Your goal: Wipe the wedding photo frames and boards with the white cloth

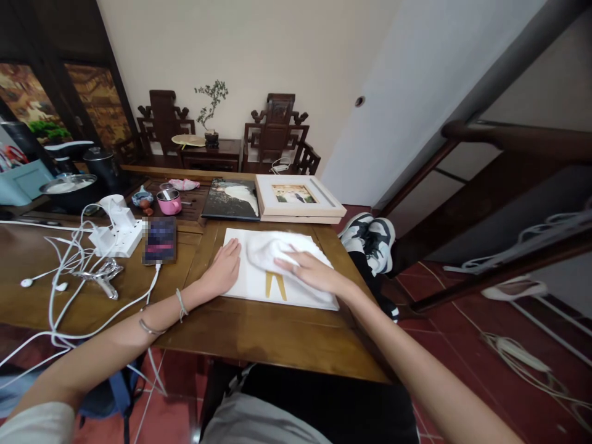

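Note:
A white flat board or frame back (252, 285) with two gold strips lies on the wooden table (277, 336) in front of me. My left hand (225, 269) rests flat on its left edge, fingers stretched out. My right hand (309, 271) presses a white cloth (271, 250) onto the board's top, fingers lying over the cloth.
Behind the board lie a white picture frame (298, 197) and a dark photo print (231, 198). To the left are a phone (160, 240), a white power strip (118, 237) with tangled cables, earphones (41, 283) and a pink pot (169, 201). Sneakers (372, 237) sit on the floor at right.

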`<state>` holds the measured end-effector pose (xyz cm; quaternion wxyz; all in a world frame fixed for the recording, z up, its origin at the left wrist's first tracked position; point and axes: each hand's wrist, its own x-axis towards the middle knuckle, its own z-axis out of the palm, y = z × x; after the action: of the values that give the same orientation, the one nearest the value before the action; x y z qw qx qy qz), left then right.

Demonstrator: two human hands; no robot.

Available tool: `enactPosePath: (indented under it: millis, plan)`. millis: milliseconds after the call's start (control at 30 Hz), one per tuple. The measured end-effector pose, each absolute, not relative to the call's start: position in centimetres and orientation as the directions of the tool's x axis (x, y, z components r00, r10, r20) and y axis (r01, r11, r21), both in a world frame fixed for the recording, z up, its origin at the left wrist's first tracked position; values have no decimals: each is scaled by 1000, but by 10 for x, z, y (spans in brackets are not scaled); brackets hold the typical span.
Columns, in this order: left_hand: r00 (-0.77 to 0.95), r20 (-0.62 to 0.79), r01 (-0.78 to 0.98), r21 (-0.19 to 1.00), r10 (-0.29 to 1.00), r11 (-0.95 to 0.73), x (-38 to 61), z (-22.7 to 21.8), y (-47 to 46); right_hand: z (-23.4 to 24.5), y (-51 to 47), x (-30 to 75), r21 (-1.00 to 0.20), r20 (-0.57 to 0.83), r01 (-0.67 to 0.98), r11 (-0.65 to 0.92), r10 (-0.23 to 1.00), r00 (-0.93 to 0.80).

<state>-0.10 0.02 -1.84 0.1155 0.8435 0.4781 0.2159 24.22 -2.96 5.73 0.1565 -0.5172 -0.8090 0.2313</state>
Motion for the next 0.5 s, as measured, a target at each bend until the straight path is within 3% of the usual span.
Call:
enactPosePath:
  millis: [167,367,500]
  plan:
    - [440,257,754,414,860,-510,-1,-16,-1,49,16,197,-399,110,812,426,901,-419]
    - [452,278,726,438,847,-531,-1,-15,-2,49,-47,184,-222,157,756,616,788,-595]
    - [446,258,751,414,857,-515,0,-16,-2,64,-106,203,-246,98,641,727,677,-730]
